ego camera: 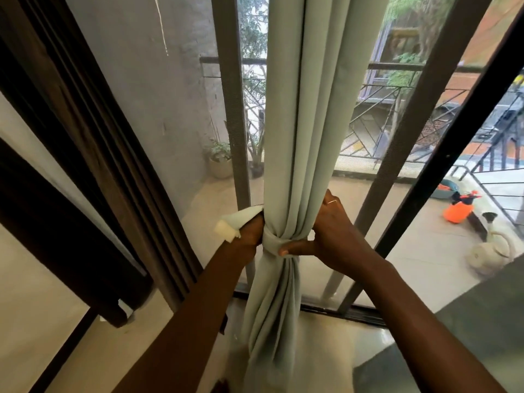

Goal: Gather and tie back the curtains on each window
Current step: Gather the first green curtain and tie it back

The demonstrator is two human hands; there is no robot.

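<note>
1. The left hand [249,235] has its fingers curled tight round the loose end of a pale green fabric tie-back strip [241,219]. The strip's cream-white tip sticks out to the left of the fist.
2. The right hand [331,234] lays its thumb flat across the strip where it wraps the cloth. Its other fingers curl round the right side of the bundle, and the folds hide their tips.
3. Between the two hands hangs the pale sage-green fabric curtain [300,109], gathered into one thick column in front of a sliding glass door.
4. A dark metal door bar [232,109] stands just behind the curtain's left edge. A second slanted dark bar [419,137] lies to its right. A dark brown wooden frame [71,137] fills the far left.
5. Beyond the glass, on the balcony floor, are a potted green plant [219,160], an orange plastic spray bottle [456,212] and a cream watering can [492,248]. A black metal railing [397,109] stands behind them, and the curtain blocks the view of its middle.
6. The curtain's long axis runs vertically from the top of the view down to the floor, with its folds running lengthwise. It is cinched narrow at the strip, which crosses it horizontally, and it spreads a little below.
</note>
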